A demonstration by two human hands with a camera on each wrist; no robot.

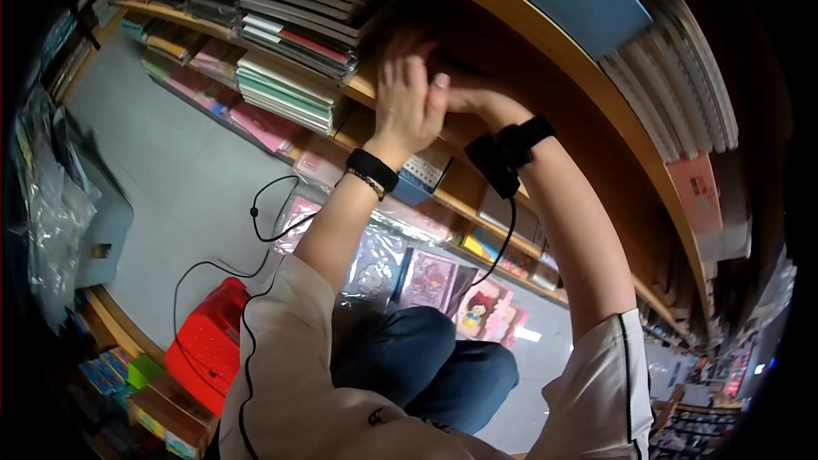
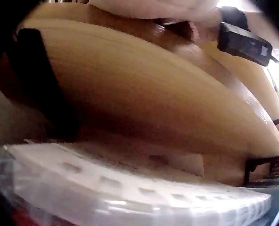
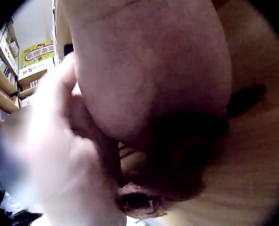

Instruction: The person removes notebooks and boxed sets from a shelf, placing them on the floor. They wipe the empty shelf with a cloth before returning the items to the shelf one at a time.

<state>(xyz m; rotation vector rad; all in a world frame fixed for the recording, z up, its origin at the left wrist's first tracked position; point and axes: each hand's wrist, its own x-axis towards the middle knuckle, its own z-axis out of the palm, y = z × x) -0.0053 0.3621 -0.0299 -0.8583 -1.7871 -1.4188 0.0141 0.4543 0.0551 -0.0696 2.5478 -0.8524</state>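
Observation:
Both hands reach into a wooden shelf compartment (image 1: 503,60), just right of a stack of notebooks. My left hand (image 1: 407,109) is in front, its fingers extended and thumb raised, overlapping the other hand in the head view. My right hand (image 1: 469,100) reaches in from the right, bent at the wrist, its fingers mostly hidden behind the left. In the right wrist view its palm (image 3: 149,61) fills the middle, close over the wood, with a dark patch below. I cannot tell whether the right hand holds anything. A black strip (image 2: 43,75) lies against the wood in the left wrist view.
Stacked notebooks (image 1: 294,34) and pale green-edged books (image 1: 285,94) fill shelves on the left. Spiral-bound books (image 1: 682,77) stand on the upper shelf. Wrapped picture packs (image 1: 426,281) lie below. A red plastic stool (image 1: 209,341) is on the floor; cables hang from the wrists.

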